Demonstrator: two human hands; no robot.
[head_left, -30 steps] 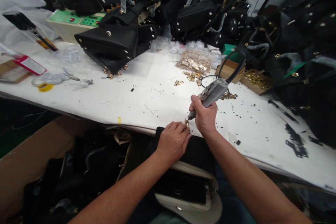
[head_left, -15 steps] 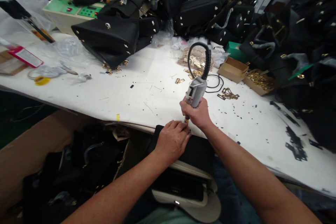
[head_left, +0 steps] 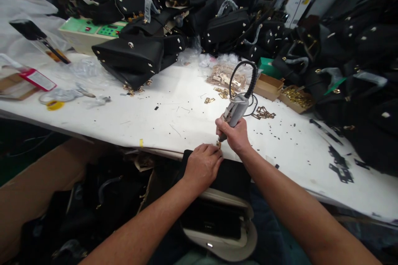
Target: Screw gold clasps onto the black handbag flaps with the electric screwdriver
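My right hand [head_left: 234, 133] is wrapped round a grey electric screwdriver [head_left: 236, 109], which tilts with its tip down and left. A black cable [head_left: 251, 80] loops from its top. Just below the tip is a small gold metal fitting [head_left: 218, 145] at my left fingertips; I cannot tell whether tip and fitting touch. My left hand [head_left: 203, 165] presses on a black handbag [head_left: 231, 176] at the table's front edge, fingers together and curled over it. The bag hangs toward my lap, its beige-lined mouth gaping. My left fingertips are partly hidden.
The white table [head_left: 155, 126] carries loose gold frames [head_left: 263, 113], a carton of gold parts [head_left: 297, 98] and black strips [head_left: 340, 165]. Black bags [head_left: 130, 56] are heaped behind, by a green-panelled machine [head_left: 90, 35]. A cardboard box [head_left: 40, 190] with black bags stands below left.
The screwdriver leans further right, and its tip has shifted slightly off the gold fitting. My left hand stays on the bag. The camera view has tilted up a little.
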